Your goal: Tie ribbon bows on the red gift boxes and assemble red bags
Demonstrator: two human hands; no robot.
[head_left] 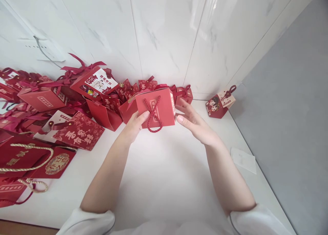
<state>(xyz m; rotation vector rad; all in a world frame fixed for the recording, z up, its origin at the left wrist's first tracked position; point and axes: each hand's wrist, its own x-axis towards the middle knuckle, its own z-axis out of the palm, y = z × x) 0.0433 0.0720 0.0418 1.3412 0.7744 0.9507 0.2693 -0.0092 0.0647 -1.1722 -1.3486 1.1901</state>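
In front of me is a red gift box [166, 108] with a twisted red cord handle hanging down its face and a pale printed panel on its right side. My left hand [135, 125] grips its left edge, thumb on the front, the other fingers hidden behind. My right hand [196, 123] is beside the box's right side, fingers spread and holding nothing; whether a fingertip touches the box I cannot tell. Right behind it are other small red boxes [183, 95] with ribbons.
Many red gift boxes and bags [79, 130] crowd the left of the white table [164, 180] along the marbled wall [164, 33]. One small red and cream box [220, 103] stands at the right, near a grey panel [287, 101]. A flat white packet [243, 159] lies there too.
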